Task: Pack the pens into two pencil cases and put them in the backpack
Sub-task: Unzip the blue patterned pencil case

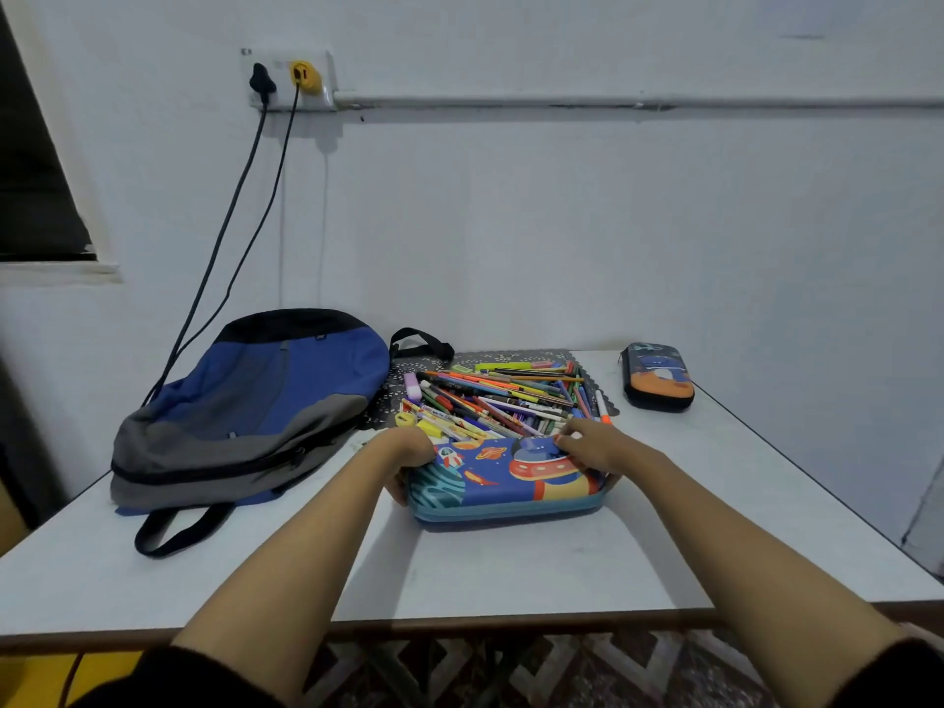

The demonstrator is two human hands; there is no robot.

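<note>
A blue space-print pencil case (503,482) lies closed on the white table in front of me. My left hand (408,454) grips its left end, fingers curled around the edge. My right hand (595,447) holds its right top corner, fingertips on the lid. Behind the case, a heap of pens, pencils and markers (503,396) lies on a dark patterned mat. A second pencil case (657,376), dark blue and orange, lies closed at the far right. The blue, grey and black backpack (255,411) lies flat at the left.
The table (511,569) stands against a white wall. Two black cables (225,252) hang from a wall socket down behind the backpack. A backpack strap (179,528) loops toward the front edge. The table's right edge runs diagonally past the second case.
</note>
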